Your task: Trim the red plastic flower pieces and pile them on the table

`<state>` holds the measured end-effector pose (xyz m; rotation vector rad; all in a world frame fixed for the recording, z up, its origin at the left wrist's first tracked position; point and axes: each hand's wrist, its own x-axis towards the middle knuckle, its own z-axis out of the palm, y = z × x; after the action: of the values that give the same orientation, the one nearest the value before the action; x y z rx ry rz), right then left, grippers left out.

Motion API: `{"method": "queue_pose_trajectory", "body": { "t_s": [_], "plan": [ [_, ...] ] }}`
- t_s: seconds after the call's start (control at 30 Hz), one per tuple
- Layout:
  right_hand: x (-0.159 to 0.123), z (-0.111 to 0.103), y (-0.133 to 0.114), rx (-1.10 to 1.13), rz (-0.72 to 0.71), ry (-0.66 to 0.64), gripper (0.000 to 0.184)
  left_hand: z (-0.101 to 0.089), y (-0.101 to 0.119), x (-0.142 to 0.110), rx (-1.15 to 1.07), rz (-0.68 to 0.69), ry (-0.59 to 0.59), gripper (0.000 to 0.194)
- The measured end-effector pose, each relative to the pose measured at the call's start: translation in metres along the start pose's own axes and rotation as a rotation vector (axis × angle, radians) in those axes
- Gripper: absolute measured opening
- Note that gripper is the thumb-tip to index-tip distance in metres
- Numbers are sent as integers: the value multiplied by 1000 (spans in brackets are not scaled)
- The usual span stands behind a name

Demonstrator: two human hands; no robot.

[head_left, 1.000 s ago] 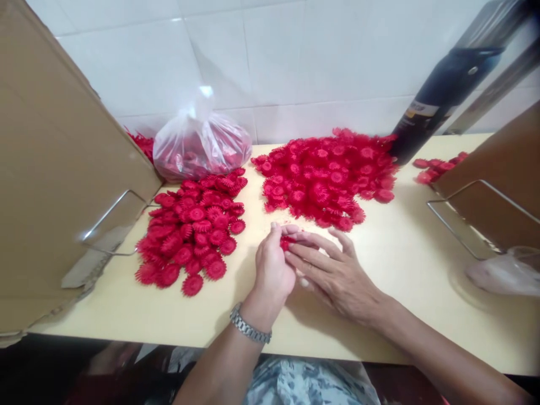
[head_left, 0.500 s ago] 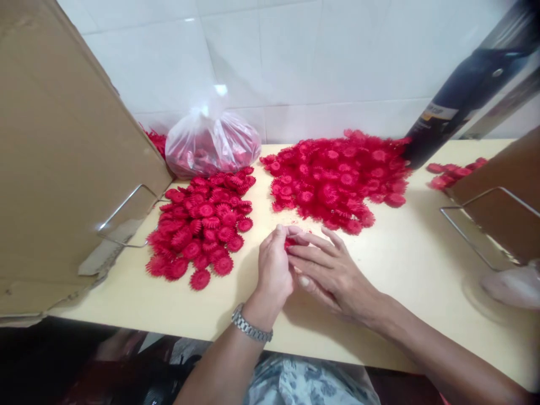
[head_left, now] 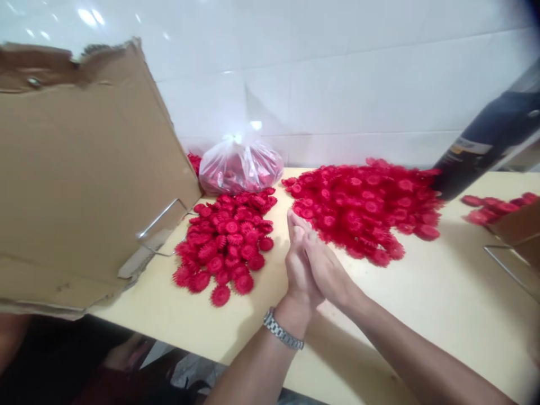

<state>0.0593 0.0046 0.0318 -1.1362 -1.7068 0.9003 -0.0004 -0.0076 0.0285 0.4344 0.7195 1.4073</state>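
My left hand (head_left: 298, 273) and my right hand (head_left: 331, 270) are pressed palm to palm above the table, fingers together and pointing away from me. Whatever lies between the palms is hidden. A metal-banded watch (head_left: 282, 331) circles my left wrist. Left of the hands spreads a pile of red ruffled discs (head_left: 228, 242), round with fringed edges like small flowers. Just beyond the fingertips, to the right, lies a bigger heap of similar red discs (head_left: 363, 208).
A knotted clear plastic bag (head_left: 240, 169) of red pieces stands by the tiled wall. Cardboard (head_left: 88, 191) with a wire handle rises at left. A dark cylinder (head_left: 476, 140) leans at right, near more red discs (head_left: 493, 208) and another cardboard piece (head_left: 517, 230).
My hands have gone from loosely cupped, with a bit of red showing between the fingers, to pressed flat together. The red bit is now hidden. The view has shifted left and up.
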Motion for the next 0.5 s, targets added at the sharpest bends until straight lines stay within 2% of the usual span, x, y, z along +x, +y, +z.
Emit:
{"method": "queue_pose_trajectory", "body": {
  "t_s": [0.13, 0.27, 0.37, 0.5],
  "plan": [
    [-6, -3, -4, 0, -58, 74, 48, 4, 4, 10, -9, 62, -30, 42],
    [13, -7, 7, 21, -31, 126, 48, 17, -8, 16, -25, 145, -113, 44],
    [24, -10, 19, 32, -1, 154, 52, 21, -17, 12, -10, 98, -115, 50],
    [26, -14, 31, -10, -110, 149, 55, 21, -19, 8, -14, 39, -38, 51]
  ]
}}
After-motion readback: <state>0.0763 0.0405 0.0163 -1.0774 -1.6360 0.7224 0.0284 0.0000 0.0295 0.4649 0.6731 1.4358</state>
